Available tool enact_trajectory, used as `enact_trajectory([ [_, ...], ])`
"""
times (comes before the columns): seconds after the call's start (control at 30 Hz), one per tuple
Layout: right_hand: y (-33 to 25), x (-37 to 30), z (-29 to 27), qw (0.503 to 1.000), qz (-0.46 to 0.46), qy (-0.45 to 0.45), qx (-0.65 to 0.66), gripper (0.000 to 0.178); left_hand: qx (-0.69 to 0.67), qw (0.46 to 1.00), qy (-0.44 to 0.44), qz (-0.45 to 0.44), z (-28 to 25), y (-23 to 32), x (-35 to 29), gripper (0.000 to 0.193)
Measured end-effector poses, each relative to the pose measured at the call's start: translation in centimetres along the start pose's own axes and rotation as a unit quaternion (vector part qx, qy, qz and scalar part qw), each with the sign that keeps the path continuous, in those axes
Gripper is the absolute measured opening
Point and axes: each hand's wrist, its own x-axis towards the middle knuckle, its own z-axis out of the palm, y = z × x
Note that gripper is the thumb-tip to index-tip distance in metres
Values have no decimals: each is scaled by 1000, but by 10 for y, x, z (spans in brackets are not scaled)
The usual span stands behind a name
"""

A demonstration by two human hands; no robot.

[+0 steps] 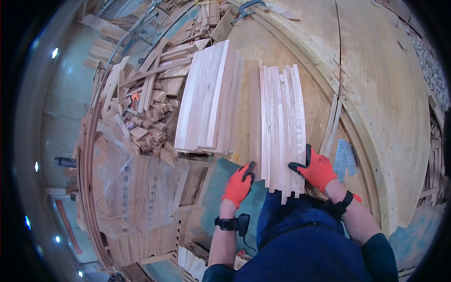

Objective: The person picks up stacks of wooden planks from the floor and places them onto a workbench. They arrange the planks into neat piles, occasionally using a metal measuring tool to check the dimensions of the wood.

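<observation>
A row of long, pale wooden strips [282, 122] lies side by side on the wooden table, their near ends uneven and jutting past its edge toward my body. My right hand [319, 171], in an orange-red glove with black fingertips, grips the right side of this row near its close end, thumb across the top. To the left of the strips is my left hand [238, 184], gloved alike, fingers loosely bent and nothing seen in them. It is close to the row's lower left edge; whether it touches cannot be made out.
A larger stack of planks [202, 98] stands left of the strips. Beyond it lies a heap of wood offcuts [152, 113]. A curved wooden rail [324, 75] runs along the right, with a clamp [249, 9] at its far end. A grey-blue slatted piece [345, 160] lies right of my right hand.
</observation>
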Motion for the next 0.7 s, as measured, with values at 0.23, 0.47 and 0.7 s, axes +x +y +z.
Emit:
enact_trajectory([
  [0.23,-3,-1,-3,1000,11,5,-9,81,131,981,128,66,15,25,14,52],
  [0.47,-10,-5,-8,1000,2,7,19,73,182,971,133,-77,37,25,24,72],
  [0.7,-10,-6,-8,1000,11,-7,20,74,25,991,114,-71,34,-8,18,74],
])
